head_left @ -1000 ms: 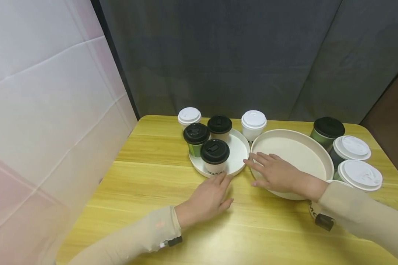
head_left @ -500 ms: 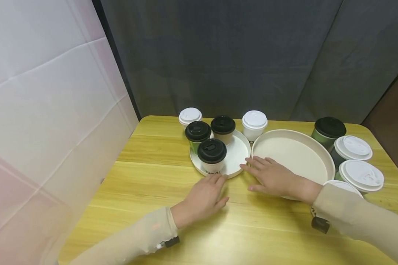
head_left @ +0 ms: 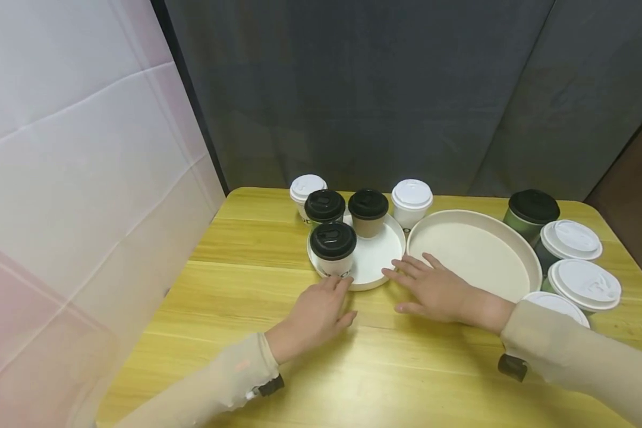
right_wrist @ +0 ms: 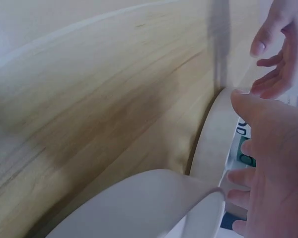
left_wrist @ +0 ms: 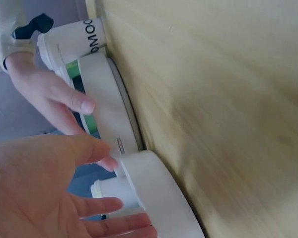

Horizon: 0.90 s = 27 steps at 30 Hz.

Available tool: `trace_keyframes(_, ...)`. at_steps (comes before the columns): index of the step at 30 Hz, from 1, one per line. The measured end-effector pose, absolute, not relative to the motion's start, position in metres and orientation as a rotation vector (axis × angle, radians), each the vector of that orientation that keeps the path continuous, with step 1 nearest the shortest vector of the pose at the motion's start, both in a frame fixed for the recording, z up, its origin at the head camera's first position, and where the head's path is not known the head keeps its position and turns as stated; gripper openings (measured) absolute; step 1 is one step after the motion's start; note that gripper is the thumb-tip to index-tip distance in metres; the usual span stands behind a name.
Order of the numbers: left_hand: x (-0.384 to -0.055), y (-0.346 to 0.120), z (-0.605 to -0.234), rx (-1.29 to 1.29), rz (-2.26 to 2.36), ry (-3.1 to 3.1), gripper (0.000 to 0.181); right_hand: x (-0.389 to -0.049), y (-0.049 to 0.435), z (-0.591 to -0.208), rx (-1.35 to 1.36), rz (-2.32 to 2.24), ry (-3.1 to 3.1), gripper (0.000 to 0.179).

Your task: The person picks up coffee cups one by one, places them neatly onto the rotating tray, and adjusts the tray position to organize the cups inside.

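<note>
My left hand (head_left: pixel 312 315), fingers extended, reaches the near rim of a small white round tray (head_left: pixel 371 261); its fingertips lie just below a white paper cup with a black lid (head_left: pixel 333 244). Behind that cup stand a green cup with a black lid (head_left: pixel 325 205) and a brown cup with a black lid (head_left: pixel 369 211), all upright on the tray. With fingers spread, my right hand (head_left: pixel 433 291) is at the tray's right rim, partly over a larger cream round tray (head_left: pixel 481 255). Whether the fingertips touch the rim is hard to tell. Neither hand holds a cup.
White-lidded cups stand behind the small tray, one at the left (head_left: pixel 307 187) and one near the middle (head_left: pixel 412 196). Right of the cream tray are a green cup with a black lid (head_left: pixel 533 208) and several white-lidded cups (head_left: pixel 583 285). A grey curtain (head_left: pixel 353 89) hangs behind the table.
The small tray's cups have turned clockwise: the white cup shifted left, the green one back, the brown one right. Both hands have moved slightly left.
</note>
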<state>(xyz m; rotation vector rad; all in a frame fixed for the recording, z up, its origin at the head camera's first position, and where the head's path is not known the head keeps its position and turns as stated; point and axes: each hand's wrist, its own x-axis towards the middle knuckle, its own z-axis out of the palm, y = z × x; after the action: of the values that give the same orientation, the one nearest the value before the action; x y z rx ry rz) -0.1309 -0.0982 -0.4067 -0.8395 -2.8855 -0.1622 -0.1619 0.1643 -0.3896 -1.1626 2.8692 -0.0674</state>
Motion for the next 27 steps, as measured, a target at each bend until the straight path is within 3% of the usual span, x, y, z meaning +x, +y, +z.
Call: trace_keyframes(27,-0.152,-0.127,-0.404,-0.742,-0.219,-3.003,0.055,-0.150,0.141,-0.394,-1.208,-0.177,2.764,0.069)
